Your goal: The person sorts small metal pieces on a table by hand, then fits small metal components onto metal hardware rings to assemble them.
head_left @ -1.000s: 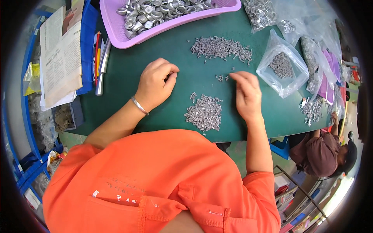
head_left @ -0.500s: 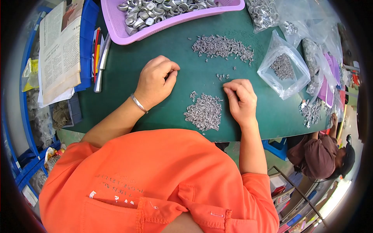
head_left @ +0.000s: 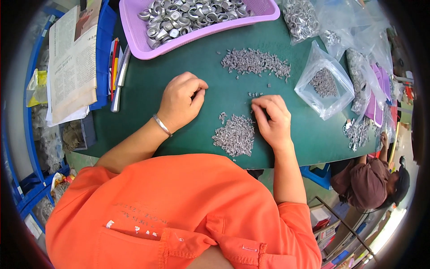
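On the green table, my left hand (head_left: pixel 182 100), with a silver bangle (head_left: pixel 161 125) at the wrist, rests curled; its fingers bend inward and hide whatever they might hold. My right hand (head_left: pixel 274 120) has thumb and fingertips drawn together over a few scattered bits (head_left: pixel 255 94) of small grey metal. Whether a piece is pinched there is too small to tell. A pile of small metal parts (head_left: pixel 234 136) lies between my forearms, close to the right thumb. Farther off spreads a second, darker pile of such parts (head_left: pixel 255 62).
A lilac basket (head_left: pixel 142 53) of metal rings stands at the back. To the right are an open clear bag (head_left: pixel 330 107) of small parts, other bags and loose metal pieces (head_left: pixel 357 133). Pens, a metal rod (head_left: pixel 120 85) and a newspaper (head_left: pixel 71 62) lie left. A person (head_left: pixel 368 179) sits at right.
My right hand has shifted a little left, its fingertips now over the scattered bits. The left hand keeps its curled pose. The whole view has shifted slightly.
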The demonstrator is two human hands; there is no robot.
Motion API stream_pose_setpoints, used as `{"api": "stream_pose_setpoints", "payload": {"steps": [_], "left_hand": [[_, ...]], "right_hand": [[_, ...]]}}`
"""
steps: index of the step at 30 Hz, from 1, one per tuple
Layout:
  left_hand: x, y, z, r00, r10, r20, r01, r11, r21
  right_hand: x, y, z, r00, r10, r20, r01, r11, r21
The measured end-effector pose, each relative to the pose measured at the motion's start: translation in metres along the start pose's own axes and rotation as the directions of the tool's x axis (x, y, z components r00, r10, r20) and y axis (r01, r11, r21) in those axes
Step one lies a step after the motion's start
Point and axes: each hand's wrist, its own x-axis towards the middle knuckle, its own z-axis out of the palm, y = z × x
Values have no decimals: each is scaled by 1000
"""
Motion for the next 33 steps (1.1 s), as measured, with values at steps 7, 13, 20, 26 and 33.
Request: {"api": "stream_pose_setpoints", "payload": {"steps": [7,13,20,26,33], "left_hand": [[0,2,-1,998,-55,9,55,998,-18],[0,2,-1,999,-51,14,51,999,-1],[-1,3,-1,998,-55,14,56,998,-19],[0,0,-1,1000,9,2,-9,1000,-15],[0,0,-1,1000,6,3,-6,1000,-4]], "right_hand": [[5,2,4,995,-9,-103,-20,959,-282],[6,-2,3,996,-68,-61,56,981,-185],[3,-1,4,994,-85,-73,56,942,-330],[-12,-2,-5,999,-37,-21,30,963,-266],[-7,0,-7,996,0,-90,-18,981,-194]]}}
